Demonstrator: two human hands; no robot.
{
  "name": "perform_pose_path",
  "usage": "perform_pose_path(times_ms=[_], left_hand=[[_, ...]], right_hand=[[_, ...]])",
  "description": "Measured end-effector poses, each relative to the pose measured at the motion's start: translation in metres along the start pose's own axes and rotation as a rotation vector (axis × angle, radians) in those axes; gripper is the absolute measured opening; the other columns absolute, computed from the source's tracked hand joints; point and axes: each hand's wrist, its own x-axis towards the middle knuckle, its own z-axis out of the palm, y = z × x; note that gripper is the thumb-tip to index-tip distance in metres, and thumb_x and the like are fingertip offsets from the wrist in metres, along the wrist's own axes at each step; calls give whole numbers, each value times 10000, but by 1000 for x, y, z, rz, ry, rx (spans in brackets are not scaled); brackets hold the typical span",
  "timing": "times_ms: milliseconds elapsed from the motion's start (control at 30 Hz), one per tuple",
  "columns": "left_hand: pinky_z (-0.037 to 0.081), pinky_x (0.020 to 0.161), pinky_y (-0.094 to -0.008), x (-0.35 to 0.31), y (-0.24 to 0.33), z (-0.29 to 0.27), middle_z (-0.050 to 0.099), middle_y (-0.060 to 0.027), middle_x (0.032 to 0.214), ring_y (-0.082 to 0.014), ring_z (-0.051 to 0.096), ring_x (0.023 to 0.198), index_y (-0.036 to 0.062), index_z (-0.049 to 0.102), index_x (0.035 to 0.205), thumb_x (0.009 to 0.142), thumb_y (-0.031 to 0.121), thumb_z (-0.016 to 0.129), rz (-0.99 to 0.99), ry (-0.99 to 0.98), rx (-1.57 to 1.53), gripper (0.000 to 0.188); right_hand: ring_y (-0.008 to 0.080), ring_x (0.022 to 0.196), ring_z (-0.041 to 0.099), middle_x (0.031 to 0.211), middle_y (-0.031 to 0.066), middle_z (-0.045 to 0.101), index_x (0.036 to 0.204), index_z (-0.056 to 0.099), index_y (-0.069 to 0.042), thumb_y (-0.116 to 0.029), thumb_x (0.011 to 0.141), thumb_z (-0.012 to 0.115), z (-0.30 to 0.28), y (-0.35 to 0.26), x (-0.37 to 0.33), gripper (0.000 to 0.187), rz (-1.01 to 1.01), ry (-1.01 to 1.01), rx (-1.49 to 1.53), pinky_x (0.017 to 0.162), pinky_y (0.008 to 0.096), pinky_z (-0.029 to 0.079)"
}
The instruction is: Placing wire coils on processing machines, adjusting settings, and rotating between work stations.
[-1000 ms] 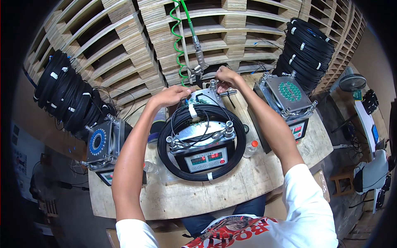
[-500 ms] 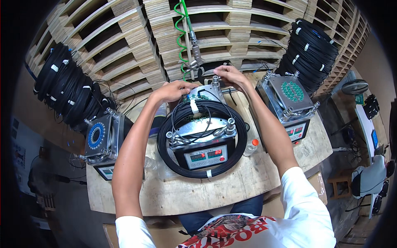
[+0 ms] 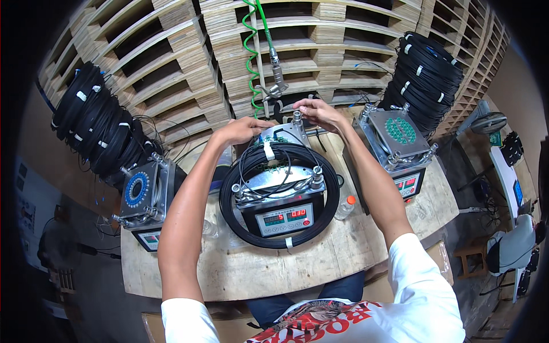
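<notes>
A dark bench machine with a metal top plate, a polishing machine by its look (image 3: pixel 286 220), stands in front of me. A black cable coil (image 3: pixel 224 208) with white ties hangs around it, and its thin leads run up to small connectors on the plate (image 3: pixel 289 132). My left hand (image 3: pixel 245 131) lies at the plate's back left corner, fingers drawn together; its fingertips cover what they hold. At the back right corner my right hand (image 3: pixel 321 114) is curled, its fingertips just above a metal corner post (image 3: pixel 297 119). Whatever is between them is too small to make out.
Similar machines stand left (image 3: pixel 143 197) and right (image 3: pixel 397 137). Stacks of black cable coils (image 3: pixel 91 126) rise behind both sides. A clear bottle with an orange cap (image 3: pixel 345 207) stands right of the coil. An air gun (image 3: pixel 277 80) hangs from a green hose before the pallets (image 3: pixel 326 46).
My right hand has shifted slightly left and down, its fingers curling more closely over the corner post. The left hand stays at the back left corner. The whole view has shifted slightly.
</notes>
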Motion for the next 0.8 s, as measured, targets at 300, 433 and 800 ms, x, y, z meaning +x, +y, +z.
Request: perform_pose_path(times_ms=[300, 433, 800], left_hand=[[470, 983, -326, 7, -22, -11, 676, -123, 1289, -179, 615, 1134, 63, 623, 1351, 979, 159, 601, 130, 32, -27, 385], [528, 874, -388, 10, -38, -22, 690, -181, 1238, -241, 650, 1106, 96, 751, 1170, 796, 389, 822, -219, 137, -69, 480], [466, 518, -494, 13, -102, -6, 614, -88, 806, -212, 418, 495, 85, 540, 876, 1028, 238, 537, -531, 399, -1186, 216]], right_hand=[[58, 665, 465, 808, -32, 528, 1402, 498, -103, -316, 1005, 626, 12, 0, -5, 468, -5, 168, -35, 544, 223, 368], [90, 672, 574, 820, 28, 580, 1444, 467, -104, -408, 1036, 543, 40, 3, -40, 514, -122, 542, -192, 552, 245, 457], [129, 975, 589, 1044, 64, 649, 1385, 535, -50, -276, 1055, 529, 143, -1, -141, 400, -378, 721, -342, 926, 272, 445]])
